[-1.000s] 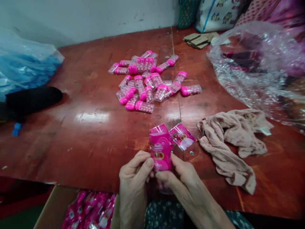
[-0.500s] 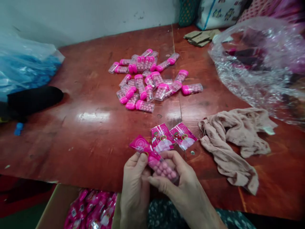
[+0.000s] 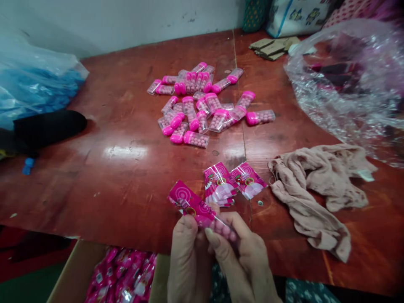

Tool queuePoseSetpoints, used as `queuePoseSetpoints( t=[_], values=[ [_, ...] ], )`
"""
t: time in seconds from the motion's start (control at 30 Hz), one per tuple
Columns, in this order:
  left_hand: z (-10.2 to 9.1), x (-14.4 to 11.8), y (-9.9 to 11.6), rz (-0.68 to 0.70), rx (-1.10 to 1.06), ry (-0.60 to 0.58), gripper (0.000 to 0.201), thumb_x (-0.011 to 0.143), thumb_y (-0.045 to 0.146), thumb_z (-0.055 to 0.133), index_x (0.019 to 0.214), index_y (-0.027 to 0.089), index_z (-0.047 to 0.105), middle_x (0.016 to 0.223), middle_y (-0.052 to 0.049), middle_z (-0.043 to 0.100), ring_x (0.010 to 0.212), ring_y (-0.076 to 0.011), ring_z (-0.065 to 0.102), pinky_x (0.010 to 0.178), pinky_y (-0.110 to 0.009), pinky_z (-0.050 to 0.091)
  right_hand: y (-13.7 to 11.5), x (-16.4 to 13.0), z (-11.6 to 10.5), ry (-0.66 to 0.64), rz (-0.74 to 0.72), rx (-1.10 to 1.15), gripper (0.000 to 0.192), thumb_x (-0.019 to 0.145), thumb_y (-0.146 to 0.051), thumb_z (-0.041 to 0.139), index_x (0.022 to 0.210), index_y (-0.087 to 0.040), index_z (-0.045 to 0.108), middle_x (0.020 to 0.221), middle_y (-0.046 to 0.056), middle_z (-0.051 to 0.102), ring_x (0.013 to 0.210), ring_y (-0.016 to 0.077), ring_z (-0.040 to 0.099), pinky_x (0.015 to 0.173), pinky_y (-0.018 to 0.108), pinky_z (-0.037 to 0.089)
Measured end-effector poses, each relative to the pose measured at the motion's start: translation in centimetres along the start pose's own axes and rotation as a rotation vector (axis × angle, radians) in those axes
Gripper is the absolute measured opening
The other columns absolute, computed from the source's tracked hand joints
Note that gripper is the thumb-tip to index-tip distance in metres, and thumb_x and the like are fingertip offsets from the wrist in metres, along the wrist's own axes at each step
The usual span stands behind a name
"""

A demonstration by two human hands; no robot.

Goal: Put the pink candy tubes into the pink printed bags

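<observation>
Both my hands hold one pink printed sleeve point(image 3: 188, 202) with a clear tube of pink balls point(image 3: 223, 229) partly inside it, tilted up to the left at the table's near edge. My left hand point(image 3: 189, 261) pinches the sleeve's lower part. My right hand point(image 3: 243, 256) grips the tube end. Just beyond lie a few flat pink sleeves point(image 3: 232, 185) on the red table point(image 3: 126, 181). A pile of several pink-capped tubes point(image 3: 202, 105) lies farther back.
A crumpled beige cloth point(image 3: 318, 189) lies at right. A clear plastic bag point(image 3: 347, 84) sits back right, a blue plastic bag point(image 3: 34, 88) and a black object point(image 3: 47, 126) at left. A cardboard box of pink packed sleeves point(image 3: 123, 277) stands below the table edge.
The sleeve stood upright in my hands a second ago; it has tipped over to the left, with the tube of balls showing at its lower right end.
</observation>
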State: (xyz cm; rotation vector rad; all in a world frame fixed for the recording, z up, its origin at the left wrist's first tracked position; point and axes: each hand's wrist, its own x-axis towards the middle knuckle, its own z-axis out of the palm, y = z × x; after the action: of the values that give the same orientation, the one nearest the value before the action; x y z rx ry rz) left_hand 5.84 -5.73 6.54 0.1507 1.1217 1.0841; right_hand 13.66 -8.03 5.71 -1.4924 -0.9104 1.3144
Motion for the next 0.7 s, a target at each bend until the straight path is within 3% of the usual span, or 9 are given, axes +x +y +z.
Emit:
queuePoseSetpoints(
  t=[0.1, 0.2, 0.4, 0.47, 0.53, 0.7],
  values=[
    [-0.1, -0.1, 0.1, 0.023, -0.016, 0.025, 0.024, 0.074, 0.039, 0.065, 0.08, 0.016, 0.069, 0.066, -0.004, 0.066, 0.065, -0.0168, 0.063, 0.066, -0.028, 0.053, 0.4, 0.1, 0.4, 0.048, 0.043, 0.014, 0.031, 0.083, -0.049, 0.052, 0.084, -0.02, 0.061, 0.059, 0.0, 0.057, 0.048, 0.0129, 0.051, 0.043, 0.021, 0.039],
    [0.0, 0.2, 0.3, 0.097, -0.031, 0.057, 0.016, 0.07, 0.032, 0.07, 0.077, 0.017, 0.068, 0.064, -0.002, 0.065, 0.062, -0.0163, 0.063, 0.066, -0.029, 0.053, 0.5, 0.2, 0.7, 0.034, -0.034, -0.006, 0.029, 0.086, -0.046, 0.049, 0.08, -0.019, 0.059, 0.058, 0.0, 0.056, 0.049, 0.0126, 0.051, 0.046, 0.021, 0.04],
    [0.4, -0.3, -0.1, -0.07, -0.126, 0.002, 0.022, 0.074, 0.037, 0.066, 0.084, 0.019, 0.071, 0.07, -0.005, 0.068, 0.072, -0.0187, 0.066, 0.068, -0.028, 0.053, -0.1, -0.3, 1.2, 0.094, -0.062, -0.048, 0.02, 0.087, -0.038, 0.049, 0.091, -0.02, 0.059, 0.059, -0.001, 0.058, 0.05, 0.012, 0.054, 0.05, 0.02, 0.043],
    [0.2, -0.5, -0.3, -0.051, -0.138, 0.008, 0.023, 0.073, 0.038, 0.066, 0.085, 0.019, 0.071, 0.07, -0.004, 0.068, 0.073, -0.0193, 0.066, 0.068, -0.028, 0.053, -0.2, -0.2, 1.2, 0.083, -0.048, 0.003, 0.024, 0.086, -0.041, 0.051, 0.096, -0.02, 0.059, 0.063, 0.0, 0.059, 0.054, 0.013, 0.056, 0.054, 0.021, 0.046],
    [0.0, -0.4, -0.3, 0.011, -0.109, 0.032, 0.025, 0.073, 0.04, 0.066, 0.085, 0.019, 0.07, 0.07, -0.004, 0.069, 0.073, -0.0198, 0.066, 0.068, -0.028, 0.054, -0.3, 0.0, 1.0, 0.043, -0.004, 0.068, 0.029, 0.083, -0.045, 0.054, 0.095, -0.02, 0.06, 0.063, 0.0, 0.058, 0.054, 0.0135, 0.055, 0.052, 0.021, 0.046],
    [-0.9, 0.0, 0.0, 0.084, 0.014, 0.03, 0.038, 0.072, 0.049, 0.064, 0.092, 0.017, 0.069, 0.08, -0.008, 0.071, 0.073, -0.0214, 0.066, 0.066, -0.03, 0.054, -0.7, 0.6, 0.4, -0.176, 0.224, 0.302, 0.037, 0.081, -0.054, 0.054, 0.073, -0.018, 0.054, 0.051, -0.005, 0.042, 0.043, 0.008, 0.04, 0.04, 0.018, 0.034]
  ],
)
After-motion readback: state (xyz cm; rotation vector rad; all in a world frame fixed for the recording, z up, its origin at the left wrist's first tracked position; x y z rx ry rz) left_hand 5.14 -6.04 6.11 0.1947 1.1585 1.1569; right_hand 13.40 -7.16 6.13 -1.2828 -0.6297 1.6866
